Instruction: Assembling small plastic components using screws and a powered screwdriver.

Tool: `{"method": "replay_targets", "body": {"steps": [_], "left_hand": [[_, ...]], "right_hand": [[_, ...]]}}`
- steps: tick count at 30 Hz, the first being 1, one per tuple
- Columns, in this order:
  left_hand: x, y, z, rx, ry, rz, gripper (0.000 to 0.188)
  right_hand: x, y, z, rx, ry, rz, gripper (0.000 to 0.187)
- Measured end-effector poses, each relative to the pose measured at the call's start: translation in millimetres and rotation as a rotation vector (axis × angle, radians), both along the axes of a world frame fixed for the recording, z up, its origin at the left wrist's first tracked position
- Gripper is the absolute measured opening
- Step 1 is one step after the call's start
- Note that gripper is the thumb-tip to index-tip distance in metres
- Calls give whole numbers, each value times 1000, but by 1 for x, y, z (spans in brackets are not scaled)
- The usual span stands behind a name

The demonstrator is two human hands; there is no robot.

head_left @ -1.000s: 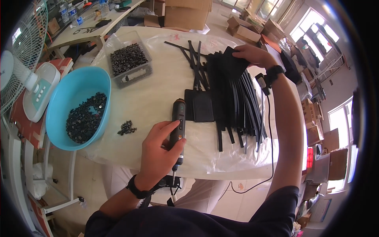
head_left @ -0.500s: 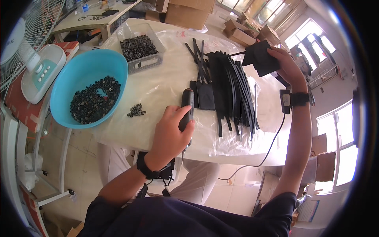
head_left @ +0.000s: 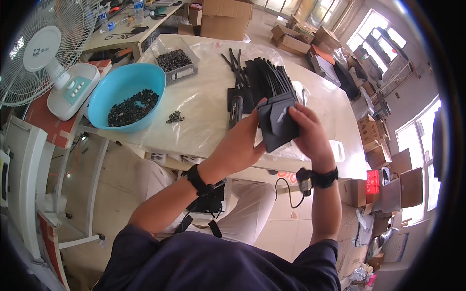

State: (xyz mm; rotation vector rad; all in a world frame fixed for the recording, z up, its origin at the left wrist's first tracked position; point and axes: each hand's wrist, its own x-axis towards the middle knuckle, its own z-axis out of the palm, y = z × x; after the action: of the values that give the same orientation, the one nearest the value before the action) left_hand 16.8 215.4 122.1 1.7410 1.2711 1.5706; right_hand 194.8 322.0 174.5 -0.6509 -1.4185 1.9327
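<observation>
While the left hand [head_left: 242, 140] grips the left edge of a flat, black, angular panel [head_left: 277, 121], the right hand [head_left: 311, 136] is closed on its right edge, over the near side of the white table [head_left: 335, 111]. Beyond the left hand is a black cylindrical tool [head_left: 236, 111], lower end hidden. Farther out lie long black strips [head_left: 269, 77] and, leftward, a light-blue plastic basin [head_left: 109, 82] containing small dark parts [head_left: 136, 107].

A head-worn fisheye looks down at the nearby table [head_left: 332, 114].
</observation>
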Motion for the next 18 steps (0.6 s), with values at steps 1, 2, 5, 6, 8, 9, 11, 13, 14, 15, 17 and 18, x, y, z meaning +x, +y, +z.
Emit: {"method": "replay_targets", "body": {"steps": [1,2,5,6,8,9,11,13,14,15,17,18], "left_hand": [[1,10,-15,262,214,64,74],[4,8,-16,262,223,53,74],[9,3,-31,143,-166,-145,60],[3,11,-43,106,-57,-63,48],[9,5,-29,-234,-358,-90,41],[1,5,-36,-170,-493,-146,38],[-13,0,-30,-170,-615,-194,34],[-21,-9,-23,-142,-669,-273,31],[-17,-7,-26,-148,-676,-277,31],[-15,-4,-33,-134,-608,-274,29],[-18,-8,-40,-105,-517,-234,25],[-22,-12,-44,-174,-518,-265,27]], "right_hand": [[-5,-23,2,-19,1,-41,27],[-2,-33,-1,-29,-12,16,28],[10,-35,-15,-38,-46,-49,36],[21,-23,-20,-23,-78,-189,39],[47,9,-17,425,-192,-344,39],[51,18,3,22,97,-266,37],[49,42,9,99,-25,-371,34],[87,102,-39,322,-305,-438,37],[116,131,-75,566,-426,-445,37],[142,152,-98,492,-631,-470,39],[138,168,-115,573,-972,-528,43],[134,163,-119,732,-1113,-590,45]]}}
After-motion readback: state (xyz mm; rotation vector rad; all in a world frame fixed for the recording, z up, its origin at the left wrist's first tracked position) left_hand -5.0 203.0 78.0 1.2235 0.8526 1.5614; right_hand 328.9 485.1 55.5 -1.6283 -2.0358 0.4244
